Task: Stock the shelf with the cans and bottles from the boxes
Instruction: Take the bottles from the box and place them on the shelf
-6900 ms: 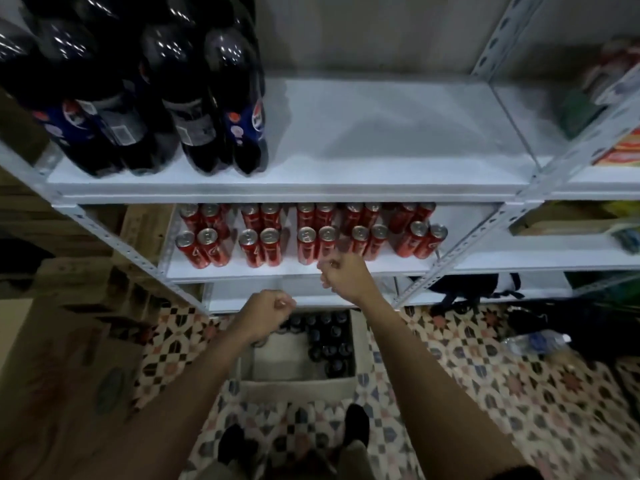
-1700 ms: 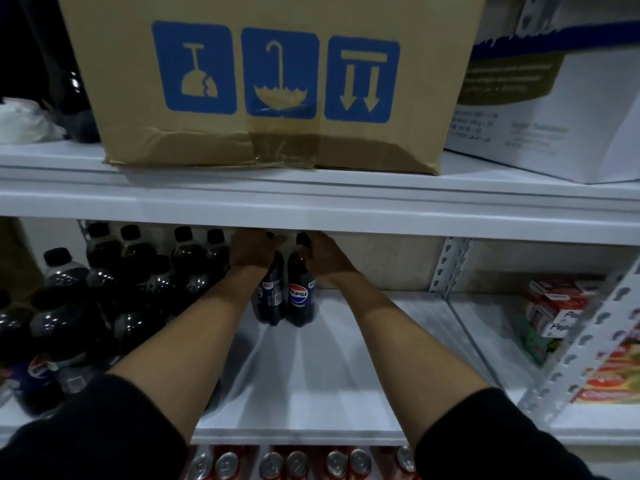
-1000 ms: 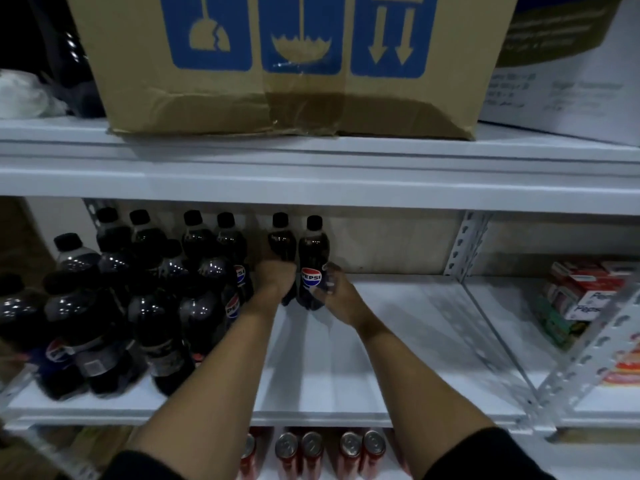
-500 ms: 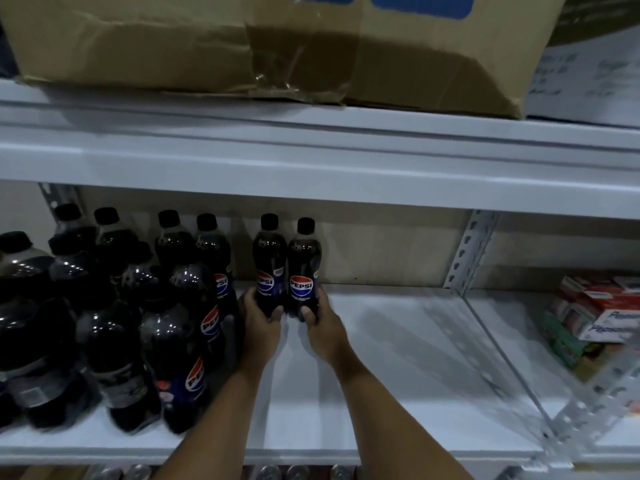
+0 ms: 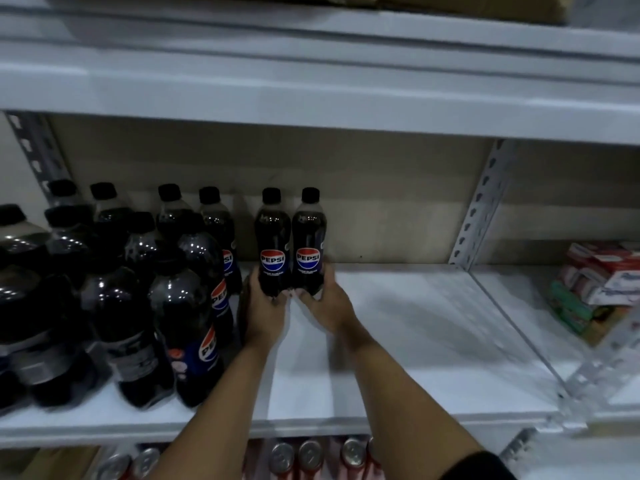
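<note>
Two small bottles (image 5: 290, 240) stand side by side at the back of the shelf (image 5: 415, 341), big bottles (image 5: 138, 306) crowd the left, packets (image 5: 599, 285) sit right, cans (image 5: 311, 457) underneath.

The bases of the 2 upright Pepsi bottles (image 5: 291, 244) are hidden behind the fingers (image 5: 266, 292) of both hands. The large bottles (image 5: 31, 306) at far left are cut by the frame edge. The cans (image 5: 298, 457) below show only their tops. The packets (image 5: 602, 282) at right are too blurred to read.
</note>
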